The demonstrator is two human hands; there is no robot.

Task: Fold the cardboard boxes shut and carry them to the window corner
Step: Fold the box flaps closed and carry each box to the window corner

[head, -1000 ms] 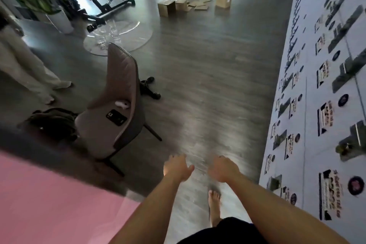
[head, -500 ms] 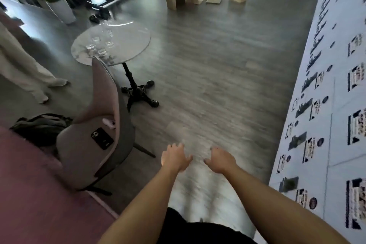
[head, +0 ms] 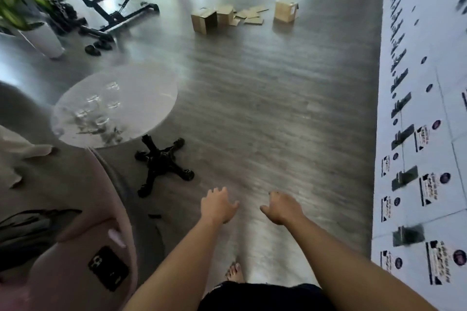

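Far across the dark wood floor stand three brown cardboard boxes: one (head: 203,20) at the left with flaps partly up, a second (head: 225,14) just behind it, and a third (head: 286,11) apart to the right. Flat cardboard pieces (head: 250,16) lie between them. My left hand (head: 217,204) and my right hand (head: 283,207) reach forward at waist height, fingers loosely relaxed, holding nothing. Both hands are far from the boxes.
A round glass table (head: 141,88) on a black star base (head: 164,164) stands left of my path. A pink chair (head: 75,247) with a phone (head: 108,267) is at the lower left. A weight bench (head: 118,0), a potted plant (head: 40,35) and a white locker wall (head: 424,134) border the floor.
The view has advanced past the chair toward the boxes, which look larger. The glass table is now beside me. My hands stay raised and empty.
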